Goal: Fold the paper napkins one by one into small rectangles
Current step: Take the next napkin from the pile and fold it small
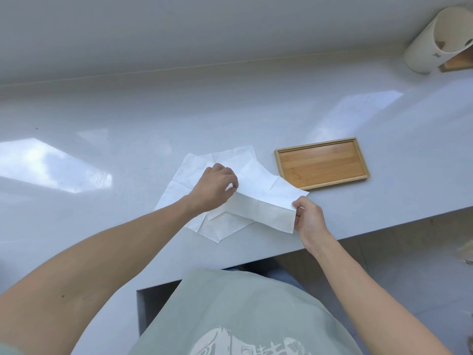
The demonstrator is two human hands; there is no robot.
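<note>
A white paper napkin [263, 201] is half lifted off the pale counter, folded over on itself. My left hand [215, 187] pinches its folded edge near the middle. My right hand [308, 217] pinches the napkin's right end between thumb and fingers. Under it lie more unfolded white napkins [194, 165], spread flat and overlapping, with a corner pointing toward the counter's near edge.
An empty wooden tray [321, 163] lies just right of the napkins. A white cylindrical container [435, 39] stands at the far right corner beside a wooden object [458, 63]. The counter's front edge [358, 238] runs close under my right hand.
</note>
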